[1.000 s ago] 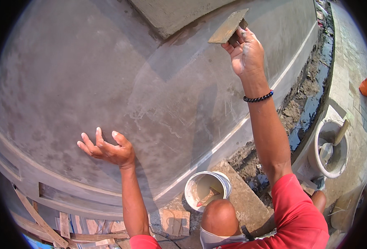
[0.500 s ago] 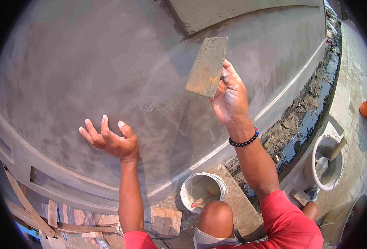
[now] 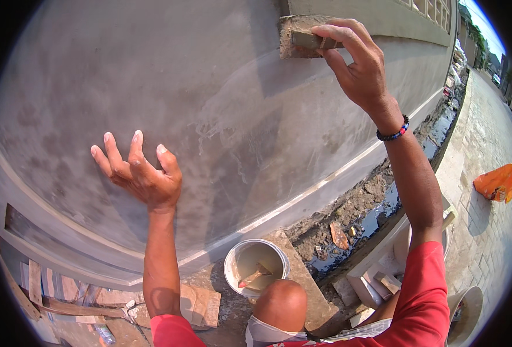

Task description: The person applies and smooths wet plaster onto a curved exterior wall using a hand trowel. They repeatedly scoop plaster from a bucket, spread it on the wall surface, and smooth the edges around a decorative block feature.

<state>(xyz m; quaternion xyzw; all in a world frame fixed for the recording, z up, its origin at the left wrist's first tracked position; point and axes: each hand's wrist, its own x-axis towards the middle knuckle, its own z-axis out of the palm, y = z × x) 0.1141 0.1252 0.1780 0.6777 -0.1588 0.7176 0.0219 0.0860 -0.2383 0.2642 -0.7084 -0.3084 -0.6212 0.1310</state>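
My right hand [image 3: 357,66] grips the block handle of a small rectangular plastering float [image 3: 293,49]. The float's flat face is turned to the grey plastered wall [image 3: 169,81], at the lower corner of a raised panel [image 3: 348,20]; whether it presses there I cannot tell. Lower and to the left, my left hand [image 3: 146,173] is empty, its fingers spread and bent beside the wall. Whether those fingertips touch the plaster is unclear. Pale streaks and damp patches mark the surface between my hands.
By my knee stands a white bucket [image 3: 233,263] of greyish water with a brush [image 3: 256,274] in it. A muddy ditch [image 3: 377,196] runs along the wall's base. Wood scraps [image 3: 53,306] lie at lower left; an orange bag [image 3: 496,182] sits on the paving at right.
My right hand has moved up and right and turned over, bringing the float from mid-air to the panel corner. My left hand has shifted slightly up and left. The view has tilted up.
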